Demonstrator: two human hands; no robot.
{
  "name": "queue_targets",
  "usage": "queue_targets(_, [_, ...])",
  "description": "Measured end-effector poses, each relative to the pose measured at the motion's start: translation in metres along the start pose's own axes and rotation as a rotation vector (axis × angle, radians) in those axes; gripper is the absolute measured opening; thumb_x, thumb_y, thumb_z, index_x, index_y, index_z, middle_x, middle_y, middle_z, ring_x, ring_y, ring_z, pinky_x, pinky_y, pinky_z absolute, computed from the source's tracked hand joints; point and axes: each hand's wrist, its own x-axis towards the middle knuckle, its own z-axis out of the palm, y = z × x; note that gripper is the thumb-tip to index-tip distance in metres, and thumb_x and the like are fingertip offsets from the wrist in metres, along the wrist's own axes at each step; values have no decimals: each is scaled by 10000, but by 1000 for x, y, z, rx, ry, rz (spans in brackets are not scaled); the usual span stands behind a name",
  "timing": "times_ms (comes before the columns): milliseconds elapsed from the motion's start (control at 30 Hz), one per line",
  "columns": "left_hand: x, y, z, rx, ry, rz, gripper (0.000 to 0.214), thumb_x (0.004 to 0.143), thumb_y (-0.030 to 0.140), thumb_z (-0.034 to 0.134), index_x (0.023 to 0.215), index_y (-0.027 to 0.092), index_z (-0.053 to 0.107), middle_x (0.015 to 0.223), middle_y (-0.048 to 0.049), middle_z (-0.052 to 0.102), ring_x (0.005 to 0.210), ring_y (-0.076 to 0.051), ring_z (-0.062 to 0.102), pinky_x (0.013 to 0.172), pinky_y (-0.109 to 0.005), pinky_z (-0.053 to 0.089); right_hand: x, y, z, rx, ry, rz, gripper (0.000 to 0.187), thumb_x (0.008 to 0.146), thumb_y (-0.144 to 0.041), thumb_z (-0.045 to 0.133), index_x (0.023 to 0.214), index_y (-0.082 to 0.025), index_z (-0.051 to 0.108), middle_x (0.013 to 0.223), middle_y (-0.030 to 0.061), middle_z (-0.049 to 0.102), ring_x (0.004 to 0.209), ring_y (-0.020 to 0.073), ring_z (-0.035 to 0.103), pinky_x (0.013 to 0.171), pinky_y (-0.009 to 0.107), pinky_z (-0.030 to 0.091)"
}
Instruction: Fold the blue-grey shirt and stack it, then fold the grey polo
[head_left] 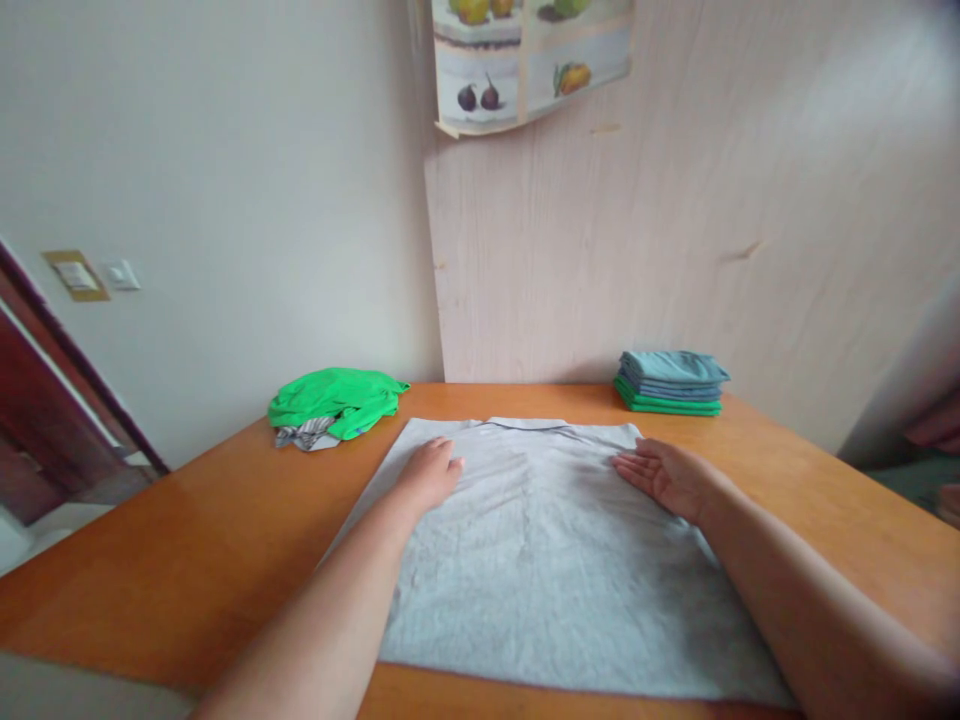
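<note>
A light grey T-shirt (525, 560) lies spread out on the table, its dark-edged neckline at the far end and its hem towards me. Light wrinkles run across the cloth. My left hand (433, 472) rests at the shirt's upper left, thumb apart and pointing inward; the fingers are partly hidden behind the hand. On the upper right side, my right hand (664, 475) is turned with its palm facing inward, fingers stretched out over the cloth near the shoulder. Neither hand shows a grip on the fabric.
On the orange-brown wooden table (247, 520), a loose heap of bright green clothing (337, 395) with a striped grey piece (307, 432) sits at the back left. A neat stack of folded clothes (671, 382) stands at the back right. A wall (540, 260) rises behind the table.
</note>
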Motion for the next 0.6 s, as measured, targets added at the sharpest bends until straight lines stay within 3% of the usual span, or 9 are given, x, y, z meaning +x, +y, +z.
queue_targets(267, [-3,-1,-1,72,-4,31,428,988,426,452,1251,148,643,1398,-157,619,1333,-273,542,1140,-360,371,5,-5,-5,75,65,-27,73,964,-119,495,986,-182,523,882,95,677,769,164,719,649,243,642])
queue_targets(433, [-5,6,-5,54,68,111,404,1009,399,424,1277,175,627,1403,-134,619,1338,-252,535,1149,-358,355,2,-5,-4,108,-6,-39,55,952,-131,529,984,-176,531,906,120,682,806,191,720,686,281,650])
queue_targets(600, [-6,5,-4,77,-45,64,461,982,433,470,1321,152,608,1484,-162,549,1412,-292,465,1171,-404,324,4,-11,-6,90,83,-9,70,955,-127,493,945,-190,523,871,98,661,774,173,702,634,247,634])
